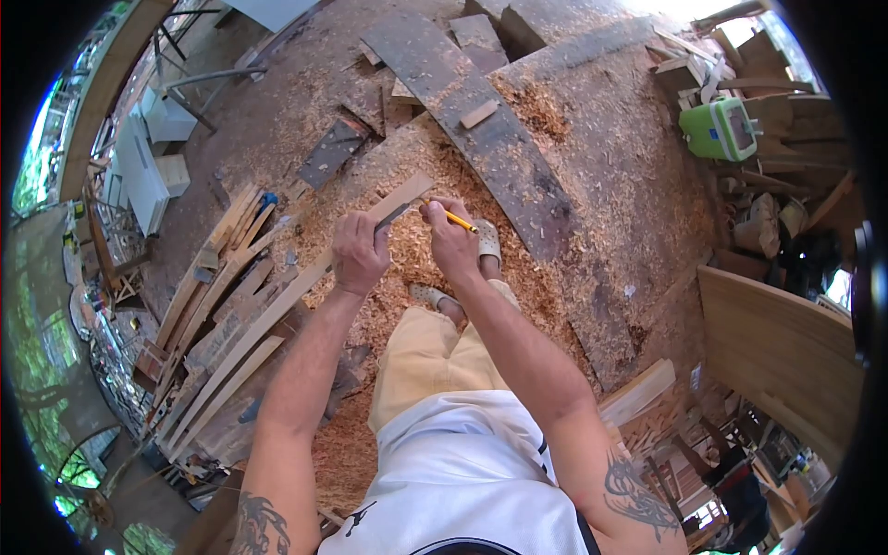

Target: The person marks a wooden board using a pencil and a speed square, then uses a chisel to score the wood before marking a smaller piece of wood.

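Note:
My left hand point(361, 252) is closed at the side of a long, pale wooden strip point(404, 191). A thin, dark, straight-edged tool point(396, 214) sticks out from its fingers and lies across the strip near the far end. In the pinched fingers of my right hand point(451, 239) is a yellow pencil point(461, 222), its tip right at the strip beside the dark tool. Part of the dark tool is hidden under my left hand.
Wood shavings point(541, 106) cover the ground around my feet. A dark plank point(490, 129) with a small wood block point(479, 114) lies ahead. Curved wooden pieces point(208, 268) are piled at the left. A green cooler point(717, 129) stands at the far right, above a wide wooden panel point(772, 342).

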Action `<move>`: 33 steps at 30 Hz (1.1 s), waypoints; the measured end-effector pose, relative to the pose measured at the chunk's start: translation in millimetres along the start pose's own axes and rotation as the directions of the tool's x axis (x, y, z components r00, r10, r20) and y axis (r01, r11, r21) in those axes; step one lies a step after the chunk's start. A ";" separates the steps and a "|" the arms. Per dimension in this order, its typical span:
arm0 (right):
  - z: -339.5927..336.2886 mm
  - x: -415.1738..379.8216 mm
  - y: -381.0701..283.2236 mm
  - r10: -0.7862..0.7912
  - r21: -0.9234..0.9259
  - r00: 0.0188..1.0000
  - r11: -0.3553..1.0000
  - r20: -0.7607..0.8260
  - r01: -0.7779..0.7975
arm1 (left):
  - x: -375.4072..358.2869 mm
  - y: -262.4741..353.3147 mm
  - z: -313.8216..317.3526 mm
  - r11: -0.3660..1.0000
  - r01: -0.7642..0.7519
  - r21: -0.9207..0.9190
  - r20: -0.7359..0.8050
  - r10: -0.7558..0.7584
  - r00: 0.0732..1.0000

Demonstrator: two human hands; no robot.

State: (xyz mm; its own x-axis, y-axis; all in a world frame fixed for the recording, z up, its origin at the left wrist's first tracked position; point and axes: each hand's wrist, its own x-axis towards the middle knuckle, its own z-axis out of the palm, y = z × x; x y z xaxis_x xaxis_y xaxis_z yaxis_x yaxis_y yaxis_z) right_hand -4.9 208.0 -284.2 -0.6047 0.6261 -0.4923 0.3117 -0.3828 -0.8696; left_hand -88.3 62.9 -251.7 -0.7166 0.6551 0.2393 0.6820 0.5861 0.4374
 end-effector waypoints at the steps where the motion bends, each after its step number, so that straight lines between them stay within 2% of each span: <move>1: 0.1 -1.2 -3.2 0.001 -0.012 1.000 1.000 -0.001 -0.001 | -0.5 -0.2 0.1 1.000 -0.003 0.003 0.002 0.003 1.000; 2: 0.2 -2.4 -6.4 0.003 -0.024 1.000 1.000 -0.001 -0.003 | -0.8 -0.5 0.2 1.000 -0.005 0.005 0.003 0.005 1.000; 5: 1.3 -9.6 -20.5 0.007 0.104 1.000 0.995 0.014 -0.008 | -1.0 -2.9 0.1 1.000 -0.018 0.008 0.005 0.018 1.000; 8: -6.8 -27.9 -54.0 0.005 0.120 1.000 0.993 0.021 -0.007 | -1.2 -3.0 0.8 1.000 -0.019 0.007 0.003 0.019 1.000; 11: -11.4 -28.9 -48.9 -0.017 0.060 0.999 0.998 -0.031 0.019 | -1.4 -2.5 -0.4 1.000 -0.013 0.003 0.007 0.013 1.000; 17: -2.4 -18.9 -22.8 -0.065 0.050 0.997 0.996 -0.038 0.067 | -2.1 -3.6 2.1 1.000 -0.012 0.004 0.003 0.012 1.000; 29: 1.6 -16.4 -22.0 -0.076 0.072 0.997 0.994 -0.007 0.077 | -4.6 -8.2 5.3 1.000 -0.013 0.006 0.008 0.013 1.000; 33: -0.9 -18.1 -28.3 -0.034 0.055 0.998 0.998 0.048 0.032 | -2.3 -6.2 2.7 1.000 -0.016 0.004 0.004 0.016 1.000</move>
State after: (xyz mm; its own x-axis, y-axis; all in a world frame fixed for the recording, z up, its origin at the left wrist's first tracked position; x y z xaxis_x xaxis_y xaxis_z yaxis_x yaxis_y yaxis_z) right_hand -2.1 208.1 -250.7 -0.6494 0.6057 -0.4599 0.2518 -0.3993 -0.8815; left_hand -90.5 59.1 -257.2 -0.7047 0.6666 0.2430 0.6943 0.5772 0.4300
